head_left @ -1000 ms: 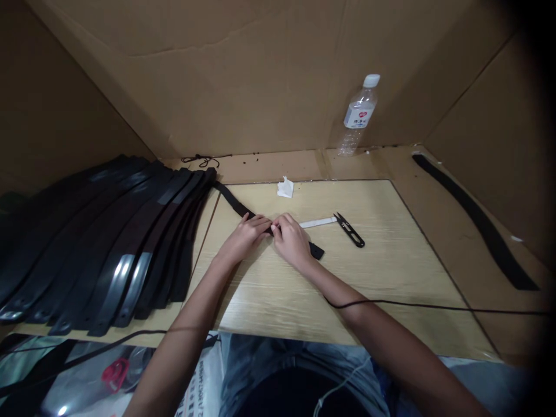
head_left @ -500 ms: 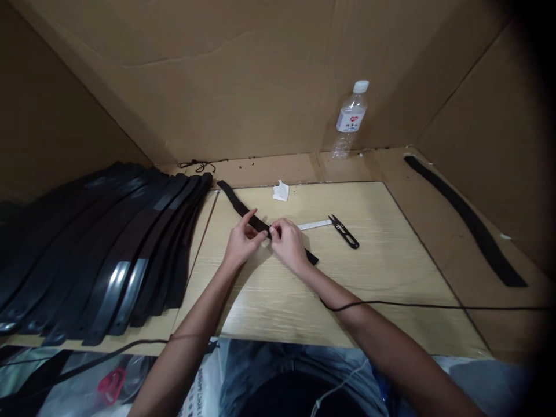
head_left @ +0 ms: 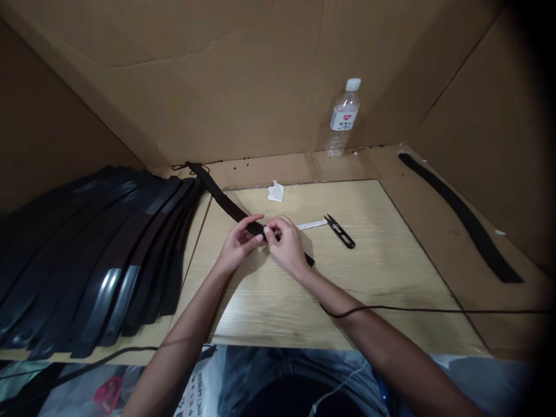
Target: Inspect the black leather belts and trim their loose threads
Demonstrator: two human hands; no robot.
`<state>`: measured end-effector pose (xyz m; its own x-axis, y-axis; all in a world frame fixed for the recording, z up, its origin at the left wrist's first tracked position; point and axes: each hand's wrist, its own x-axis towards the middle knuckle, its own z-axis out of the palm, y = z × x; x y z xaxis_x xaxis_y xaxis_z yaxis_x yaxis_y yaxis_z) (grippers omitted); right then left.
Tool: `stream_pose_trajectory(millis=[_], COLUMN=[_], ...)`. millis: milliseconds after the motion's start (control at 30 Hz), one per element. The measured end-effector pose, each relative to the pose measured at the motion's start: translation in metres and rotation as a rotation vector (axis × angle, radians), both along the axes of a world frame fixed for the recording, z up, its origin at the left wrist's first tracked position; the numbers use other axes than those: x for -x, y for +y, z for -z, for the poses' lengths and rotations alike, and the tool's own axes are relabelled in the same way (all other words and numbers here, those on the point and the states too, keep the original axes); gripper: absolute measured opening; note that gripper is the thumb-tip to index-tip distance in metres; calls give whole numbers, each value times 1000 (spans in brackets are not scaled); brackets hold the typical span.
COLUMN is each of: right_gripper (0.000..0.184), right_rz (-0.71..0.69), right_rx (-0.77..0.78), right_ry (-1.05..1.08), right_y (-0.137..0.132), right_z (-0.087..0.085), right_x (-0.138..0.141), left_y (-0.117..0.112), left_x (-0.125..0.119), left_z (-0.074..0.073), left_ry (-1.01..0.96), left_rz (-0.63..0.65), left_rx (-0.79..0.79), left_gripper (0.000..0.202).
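Note:
A long black strip (head_left: 226, 204) runs slantwise across the board under both hands, its far end reaching the dark cord at the back and its near end poking out beyond my right wrist. My left hand (head_left: 238, 243) grips the strip between thumb and fingers. Close beside it, my right hand (head_left: 284, 240) pinches at the strip with thumb and forefinger; any small thing in that pinch is hidden. To the right of my hands lie black thread snips (head_left: 339, 231), touching the end of a white measuring strip (head_left: 311, 225).
Many curved black strips (head_left: 99, 255) are piled at the left. A plastic bottle (head_left: 344, 119) stands by the cardboard back wall. White paper scrap (head_left: 275, 191) lies behind my hands. Another black strip (head_left: 460, 214) rests at the right. A black cable (head_left: 434, 310) crosses near my right forearm.
The black strip has slid up and left, so its far end now reaches further back. Both hands stay close together on it. The view has shifted slightly.

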<state>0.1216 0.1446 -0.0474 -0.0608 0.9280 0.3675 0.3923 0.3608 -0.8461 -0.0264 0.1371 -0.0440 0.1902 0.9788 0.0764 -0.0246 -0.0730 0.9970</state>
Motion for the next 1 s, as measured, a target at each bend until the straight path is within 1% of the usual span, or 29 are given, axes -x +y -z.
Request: stream_pose_trajectory(millis=[167,333,433,567,633,733,833,867,933,1000], right_gripper=[12,16,16,14,14,14,16,17,20,19], right_rz=[-14,-13,-15,-86,-113,-101,-112,-118,-133,-145], right_rx=[20,-16,-24,-5,16,44,55,49,24,16], right_ry=[152,177,179,141,49,-185,-294,-340,-501,-637], right_y=[-1,-5,-6,-2,6,19,29,31,33,33], right_z=[-3,-4,-4,-5,-7,-11,-13,-13,-13,-11], right_x=[0,0,1,-5,-14,-37,-65,-73,-87,-97], left_y=[-6,-9,-9,-8,-9,-9,-10,-10,-10,-9], left_x=[-3,-3,-2,-2,-3,-3,-1,0,1,2], left_z=[-5,-5,-4,-5,-7,-11,-15,-16,-17,-18], left_ry=[42,43,19,-16,-59,-116,-138,-146,-158,-161], left_rz=[-20,6,-14,-44,-48,-48,-63,-71,-88,-99], left_rx=[-62,-47,-59,-56,-54,-42,-19,-13,-7,-9], left_gripper=[48,47,46,42,41,43,44,44,44,44])
